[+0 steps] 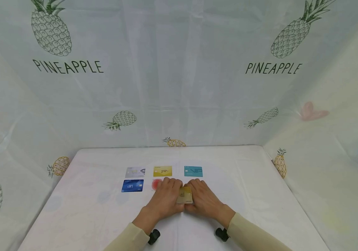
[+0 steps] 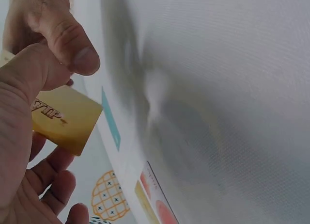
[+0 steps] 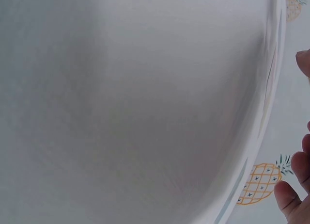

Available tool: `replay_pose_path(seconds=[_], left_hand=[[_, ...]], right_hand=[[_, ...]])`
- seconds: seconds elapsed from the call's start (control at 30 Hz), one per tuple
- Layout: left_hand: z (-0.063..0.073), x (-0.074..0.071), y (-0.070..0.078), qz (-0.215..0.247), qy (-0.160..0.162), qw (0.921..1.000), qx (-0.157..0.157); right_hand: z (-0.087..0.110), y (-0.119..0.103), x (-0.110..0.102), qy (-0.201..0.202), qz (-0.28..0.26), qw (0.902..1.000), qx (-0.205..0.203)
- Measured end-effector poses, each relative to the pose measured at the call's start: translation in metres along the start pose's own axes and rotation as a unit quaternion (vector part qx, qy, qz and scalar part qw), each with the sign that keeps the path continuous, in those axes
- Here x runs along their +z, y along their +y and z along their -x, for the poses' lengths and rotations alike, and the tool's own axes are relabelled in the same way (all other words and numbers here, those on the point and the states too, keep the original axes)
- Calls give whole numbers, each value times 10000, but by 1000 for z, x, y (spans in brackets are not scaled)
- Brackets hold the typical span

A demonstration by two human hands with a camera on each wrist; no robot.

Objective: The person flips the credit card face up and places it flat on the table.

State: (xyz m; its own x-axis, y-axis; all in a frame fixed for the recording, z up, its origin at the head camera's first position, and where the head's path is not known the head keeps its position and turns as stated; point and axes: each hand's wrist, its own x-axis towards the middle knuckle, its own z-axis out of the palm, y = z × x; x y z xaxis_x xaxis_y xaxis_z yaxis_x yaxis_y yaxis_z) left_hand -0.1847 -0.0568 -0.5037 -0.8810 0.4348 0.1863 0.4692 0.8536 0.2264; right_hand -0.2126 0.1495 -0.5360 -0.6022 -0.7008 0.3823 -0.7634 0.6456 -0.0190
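Both hands meet over the table, in the middle of the head view, around a gold card (image 1: 184, 197). My left hand (image 1: 166, 198) pinches it between thumb and fingers; in the left wrist view the gold card (image 2: 68, 118) shows "VIP" lettering. My right hand (image 1: 204, 200) grips at the card's right edge with curled fingers. Only a few right fingers (image 3: 301, 173) show at the border of the right wrist view. A white card with a red circle (image 1: 156, 184) lies partly hidden behind the left hand.
Beyond the hands, a silver card (image 1: 135, 172), a yellow card (image 1: 162, 171) and a teal card (image 1: 193, 171) lie in a row on the white-covered table (image 1: 244, 195). A blue card (image 1: 132, 185) is below the silver one. Pineapple-printed sheets (image 1: 179, 87) surround the table.
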Motion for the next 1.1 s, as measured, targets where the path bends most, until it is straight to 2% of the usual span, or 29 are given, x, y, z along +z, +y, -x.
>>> replay_pose_path(seconds=[0.23, 0.43, 0.63, 0.83, 0.97, 1.1], left_hand=[[1, 4, -5, -119, 56, 9999, -57], [4, 10, -10, -83, 38, 9997, -223], [4, 14, -13, -144, -79, 9993, -346], [4, 17, -14, -247, -115, 9992, -302], [3, 18, -13, -255, -151, 9992, -262], [2, 18, -12, -274, -195, 9991, -271]], right_hand=[[3, 3, -3, -164, -156, 9995, 218], [6, 8, -4, -298, -295, 9978, 512], [8, 11, -3, -54, -222, 9993, 292], [10, 12, -1, 222, 25, 9998, -7], [12, 14, 1, 150, 181, 9997, -36], [15, 17, 1, -64, 156, 9997, 151]])
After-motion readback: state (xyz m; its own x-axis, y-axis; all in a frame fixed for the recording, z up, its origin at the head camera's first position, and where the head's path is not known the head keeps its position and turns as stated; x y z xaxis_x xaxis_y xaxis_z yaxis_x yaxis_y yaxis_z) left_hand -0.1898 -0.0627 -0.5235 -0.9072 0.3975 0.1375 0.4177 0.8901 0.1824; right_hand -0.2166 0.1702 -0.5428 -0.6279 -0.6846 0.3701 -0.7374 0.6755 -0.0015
